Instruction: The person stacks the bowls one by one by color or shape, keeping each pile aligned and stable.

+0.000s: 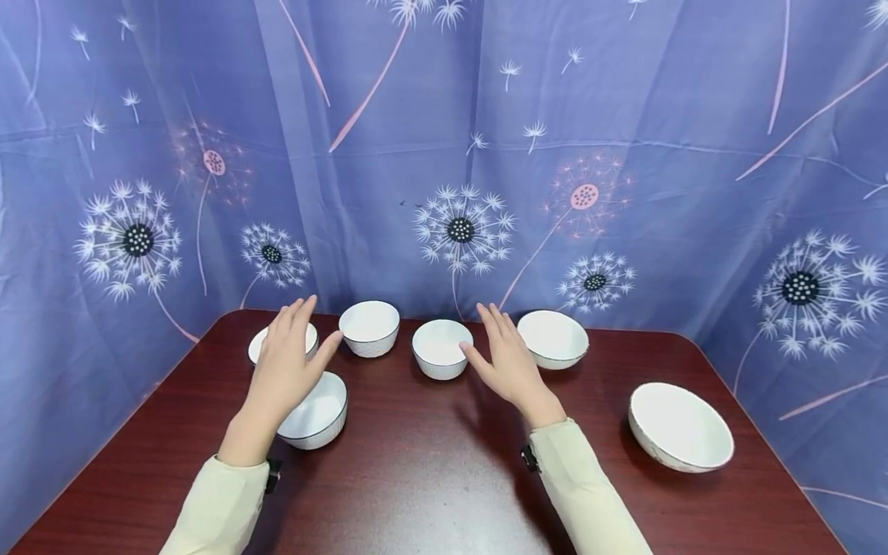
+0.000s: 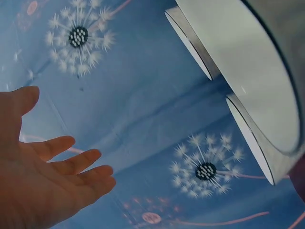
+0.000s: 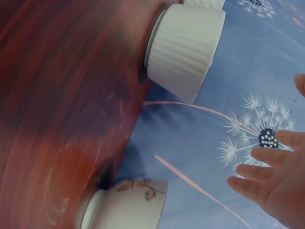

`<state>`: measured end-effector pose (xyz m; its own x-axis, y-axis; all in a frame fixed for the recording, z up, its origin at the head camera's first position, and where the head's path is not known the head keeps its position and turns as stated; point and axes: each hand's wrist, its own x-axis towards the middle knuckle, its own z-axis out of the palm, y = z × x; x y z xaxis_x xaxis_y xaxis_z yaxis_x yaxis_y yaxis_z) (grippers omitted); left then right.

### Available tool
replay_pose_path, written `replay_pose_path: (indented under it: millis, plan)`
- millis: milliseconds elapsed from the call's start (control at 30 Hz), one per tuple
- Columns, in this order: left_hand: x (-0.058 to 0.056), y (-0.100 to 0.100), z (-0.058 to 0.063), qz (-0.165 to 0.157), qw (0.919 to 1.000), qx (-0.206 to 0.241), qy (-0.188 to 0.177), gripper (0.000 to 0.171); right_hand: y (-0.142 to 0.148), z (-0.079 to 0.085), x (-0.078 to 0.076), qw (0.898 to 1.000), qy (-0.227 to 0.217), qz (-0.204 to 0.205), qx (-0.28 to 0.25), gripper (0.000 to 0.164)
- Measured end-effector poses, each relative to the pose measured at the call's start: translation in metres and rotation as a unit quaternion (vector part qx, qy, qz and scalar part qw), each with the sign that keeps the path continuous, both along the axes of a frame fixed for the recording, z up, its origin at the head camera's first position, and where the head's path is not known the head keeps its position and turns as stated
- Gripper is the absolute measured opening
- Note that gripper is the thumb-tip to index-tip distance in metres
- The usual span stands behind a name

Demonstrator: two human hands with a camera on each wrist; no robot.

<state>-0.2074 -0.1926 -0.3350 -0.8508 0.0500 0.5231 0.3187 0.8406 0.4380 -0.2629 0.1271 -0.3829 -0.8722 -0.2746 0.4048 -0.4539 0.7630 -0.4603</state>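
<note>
My left hand [image 1: 287,370] hovers over the left bowls with fingers straight and thumb spread, holding nothing. It overlaps a white bowl [image 1: 258,344] at the back left, partly hidden, and a dark-rimmed white bowl [image 1: 322,412] nearer me. My right hand [image 1: 512,361] is raised between a small ribbed bowl [image 1: 442,351] and a wider white bowl [image 1: 553,339], its fingers extended and nothing in them. In the right wrist view the ribbed bowl [image 3: 186,52] stands upright, and a bowl with a brown floral print [image 3: 138,202] stands below it.
Another white bowl [image 1: 370,327] with a textured side stands at the back, left of centre. A large white bowl [image 1: 681,428] sits at the right. All stand on a dark red wooden table [image 1: 416,470]. Behind hangs a blue dandelion-print curtain [image 1: 388,193].
</note>
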Motion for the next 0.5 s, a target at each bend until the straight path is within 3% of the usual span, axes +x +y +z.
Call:
replay_pose_path:
  millis: [167, 500]
  plan:
    - [0.004, -0.018, -0.003, 0.016, 0.9991, 0.031, -0.022, 0.063, -0.008, -0.004, -0.009, 1.0, -0.001, 0.007, -0.027, 0.067]
    - [0.008, -0.046, -0.009, 0.061, 0.9908, 0.076, -0.094, 0.056, -0.017, -0.011, -0.022, 0.996, -0.048, 0.024, -0.073, 0.065]
